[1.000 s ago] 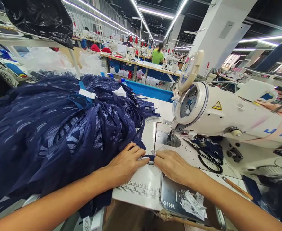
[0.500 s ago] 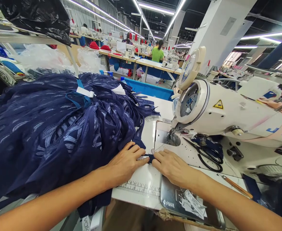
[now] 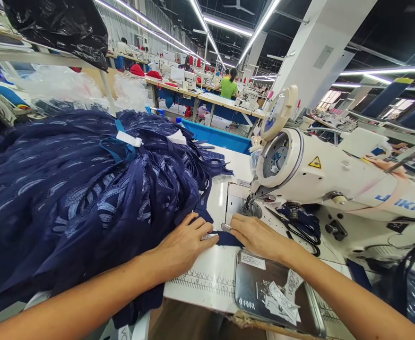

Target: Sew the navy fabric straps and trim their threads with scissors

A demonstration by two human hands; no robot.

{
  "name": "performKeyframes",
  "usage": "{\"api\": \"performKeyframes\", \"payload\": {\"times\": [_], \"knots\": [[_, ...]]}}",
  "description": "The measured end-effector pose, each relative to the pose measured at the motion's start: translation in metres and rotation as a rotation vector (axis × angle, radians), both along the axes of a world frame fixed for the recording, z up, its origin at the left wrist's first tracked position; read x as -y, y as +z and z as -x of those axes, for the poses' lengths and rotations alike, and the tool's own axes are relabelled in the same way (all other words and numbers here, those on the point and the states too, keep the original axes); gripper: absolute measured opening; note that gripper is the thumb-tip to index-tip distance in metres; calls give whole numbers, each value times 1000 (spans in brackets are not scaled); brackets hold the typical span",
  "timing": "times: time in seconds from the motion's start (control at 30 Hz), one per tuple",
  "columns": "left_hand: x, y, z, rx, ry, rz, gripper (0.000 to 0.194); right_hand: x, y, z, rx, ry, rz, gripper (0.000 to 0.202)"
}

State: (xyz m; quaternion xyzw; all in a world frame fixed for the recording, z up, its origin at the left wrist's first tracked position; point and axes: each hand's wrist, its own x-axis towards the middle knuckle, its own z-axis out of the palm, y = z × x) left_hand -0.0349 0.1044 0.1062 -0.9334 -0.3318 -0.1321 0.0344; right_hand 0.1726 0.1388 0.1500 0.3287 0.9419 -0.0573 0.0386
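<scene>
My left hand [image 3: 189, 242] presses its bent fingers on a navy fabric strip [image 3: 228, 239], with a white printed label [image 3: 209, 236] beside its thumb. Across the strip's other end lies my right hand [image 3: 259, 236], its fingers closed together; the strip runs under them. A small clear rounded piece [image 3: 225, 227] shows at the right fingertips; its kind I cannot make out. Just beyond that hand is the needle area [image 3: 248, 206] of a white sewing machine [image 3: 349, 165]. A big heap of navy patterned fabric pieces [image 3: 97, 189] lies against my left hand and forearm.
Black scissors [image 3: 299, 231] lie on the machine bed behind my right hand. A metal tray [image 3: 245, 288] with loose white labels [image 3: 281, 302] sits at the table's front edge, beside a printed ruler [image 3: 207, 282]. Farther off, a person in green [image 3: 228, 87] is among other machines.
My right hand has moved right along the strip, away from the left hand, so more navy fabric shows between them. My left hand has hardly moved. The view has shifted slightly, showing more tray.
</scene>
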Motion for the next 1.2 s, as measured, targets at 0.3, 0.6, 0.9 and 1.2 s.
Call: {"api": "performKeyframes", "payload": {"times": [0.3, 0.6, 0.9, 1.2], "knots": [[-1, 2, 0, 8, -3, 7, 34, -13, -4, 9, 34, 18, -23, 17], [-2, 2, 1, -22, 0, 35, 38, -13, -4, 12, 114, 32, -105, 15], [0, 10, -2, -40, 11, 28, 33, -10, -7, 1, 89, 52, -166, 15], [-10, 26, -24, -259, -83, -121, 15, 9, -22, -83, 20, -391, -402, 25]]}}
